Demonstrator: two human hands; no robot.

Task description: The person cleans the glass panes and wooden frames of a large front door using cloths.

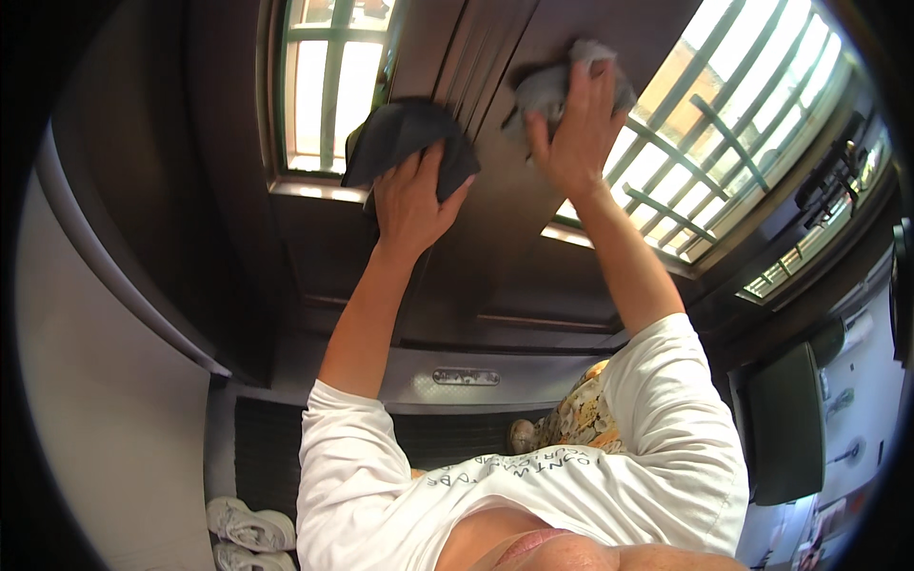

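My left hand (414, 200) lies on a dark grey cloth (407, 139), pressed against the dark brown double door (471, 250) beside the lower right corner of a barred window pane (339, 93). Farther right and higher, my right hand (582, 135) holds a light grey cloth (546, 89) flat on the other door leaf, close to a larger barred window (714, 121). The right cloth is slightly blurred. Both arms reach up and forward, and the fingers partly cover the cloths.
Below the door is a metal threshold with an oval plate (466, 377). A dark ribbed mat (268, 435) covers the floor by my feet, with white shoes (250, 528) at its left. A pale wall (107, 321) stands left; a dark screen-like panel (785, 425) is at right.
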